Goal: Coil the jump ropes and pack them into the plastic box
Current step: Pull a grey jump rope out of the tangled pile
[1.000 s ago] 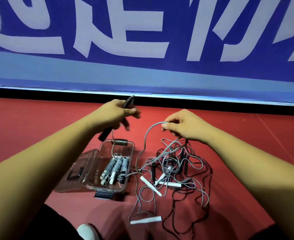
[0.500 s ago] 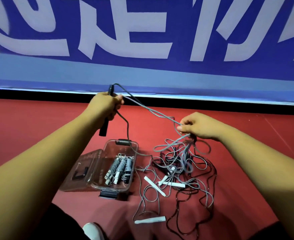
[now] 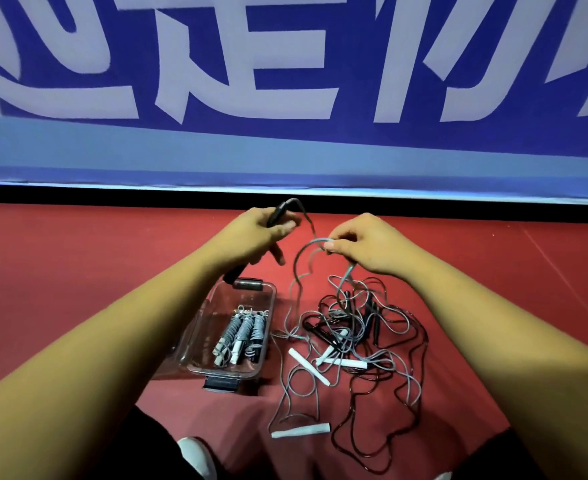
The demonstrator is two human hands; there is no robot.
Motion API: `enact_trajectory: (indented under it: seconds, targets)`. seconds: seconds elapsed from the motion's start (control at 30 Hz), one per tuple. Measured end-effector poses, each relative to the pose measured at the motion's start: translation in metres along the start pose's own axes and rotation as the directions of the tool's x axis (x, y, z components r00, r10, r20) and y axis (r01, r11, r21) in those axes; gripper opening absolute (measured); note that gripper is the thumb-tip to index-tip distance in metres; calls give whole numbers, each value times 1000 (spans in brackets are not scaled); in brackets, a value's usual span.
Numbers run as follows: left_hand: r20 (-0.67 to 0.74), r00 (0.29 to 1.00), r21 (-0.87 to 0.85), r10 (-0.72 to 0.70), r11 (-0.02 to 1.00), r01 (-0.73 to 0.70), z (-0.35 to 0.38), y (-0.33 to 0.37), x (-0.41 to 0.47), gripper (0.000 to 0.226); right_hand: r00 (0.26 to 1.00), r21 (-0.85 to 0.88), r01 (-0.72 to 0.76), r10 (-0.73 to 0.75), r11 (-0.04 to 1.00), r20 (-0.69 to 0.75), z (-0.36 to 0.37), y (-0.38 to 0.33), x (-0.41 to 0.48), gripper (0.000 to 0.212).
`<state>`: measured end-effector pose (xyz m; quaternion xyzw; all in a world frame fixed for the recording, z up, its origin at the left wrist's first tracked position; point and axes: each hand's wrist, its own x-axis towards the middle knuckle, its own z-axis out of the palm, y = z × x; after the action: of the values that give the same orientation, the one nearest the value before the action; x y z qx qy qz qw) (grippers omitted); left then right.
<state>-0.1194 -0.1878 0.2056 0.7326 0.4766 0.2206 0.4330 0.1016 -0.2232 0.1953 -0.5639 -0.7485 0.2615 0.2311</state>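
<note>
Your left hand (image 3: 256, 233) is curled round a black jump-rope handle (image 3: 278, 212). You hold it at a slant, its upper end toward the banner and its lower end poking out under your palm, just above the far end of the plastic box (image 3: 213, 308). A cord leaves the handle's top, bends over and drops toward your right hand (image 3: 367, 245). That hand pinches an arched loop of grey cord (image 3: 315, 241) between thumb and fingertips, with the other fingers bent in behind.

From that pinch the cord trails down to the red floor (image 3: 78, 271) and into the tangle of ropes (image 3: 354, 323), a loose heap of grey and dark cords lying just right of the box. Among them lie black handles and three white handles (image 3: 308, 367); one of the white ones sits apart, nearest you.

The clear box stands open under your left forearm, with a black latch (image 3: 221, 383) at its near end. Inside, three wound rope bundles (image 3: 244, 332) lie side by side against the right wall (the lid is mostly hidden behind your arm). A blue banner (image 3: 285, 143) with large white characters runs behind everything, and the toe of a white shoe (image 3: 195, 455) shows at the bottom edge.
</note>
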Motion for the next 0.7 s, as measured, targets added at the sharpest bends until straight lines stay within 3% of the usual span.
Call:
enact_trajectory:
  seconds: [0.13,0.2,0.3,0.37,0.5,0.57,0.7]
  targets:
    - [100,995,-19,-12,1000,14,8,6,1,29,996,152,25,-11,988,-93,-6,-16,1,19]
    - [94,996,-48,-12,999,17,7,6,4,27,997,158,24,-13,987,-74,-7,-17,1,17]
    - [-24,999,-106,-48,993,46,2,3,14,28,1000,141,-6,6,990,-2,-3,-4,2,16]
    - [-133,983,-245,-126,965,91,-7,-2,21,29,997,105,-45,39,993,60,-1,13,3,20]
    - [-319,908,-430,-270,895,115,-43,-23,27,29,956,18,-235,227,972,184,-1,65,-2,21]
    - [-319,899,-366,-301,914,176,-55,-39,28,25,936,62,-326,313,943,162,-3,84,-7,23]
    - [-115,936,34,-331,941,337,-53,-52,27,19,955,156,-294,294,943,20,-9,84,-4,21]
